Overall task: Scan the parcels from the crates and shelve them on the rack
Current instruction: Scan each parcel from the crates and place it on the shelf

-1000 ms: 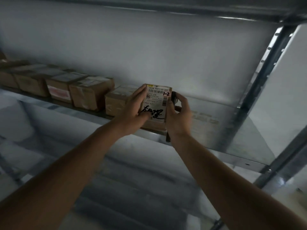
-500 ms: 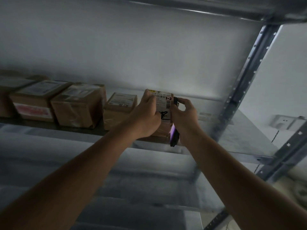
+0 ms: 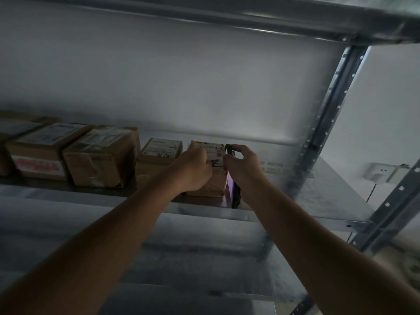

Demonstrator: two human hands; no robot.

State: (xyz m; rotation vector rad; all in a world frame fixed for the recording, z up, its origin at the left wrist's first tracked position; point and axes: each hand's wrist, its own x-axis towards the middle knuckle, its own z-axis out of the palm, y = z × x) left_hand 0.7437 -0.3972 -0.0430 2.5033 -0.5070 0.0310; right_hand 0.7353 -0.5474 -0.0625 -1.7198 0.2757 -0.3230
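A small brown cardboard parcel (image 3: 216, 180) with a white label marked "1-2" sits on the grey metal rack shelf (image 3: 329, 201), at the right end of a row of parcels. My left hand (image 3: 193, 169) lies over its left side and top, fingers curled round it. My right hand (image 3: 243, 165) is at the parcel's right side and grips a dark handheld scanner (image 3: 234, 192) with a purple-lit screen, standing on edge between the hand and the parcel.
Several other brown parcels (image 3: 104, 155) line the shelf to the left; the nearest (image 3: 159, 153) touches my left hand's side. A perforated upright post (image 3: 325, 123) stands at right, an upper shelf (image 3: 250, 17) overhead, and a wall socket (image 3: 379, 172) beyond.
The parcel has gone from held upright with its label facing me to lying flat on the shelf next to the row. Both hands have moved forward with it.
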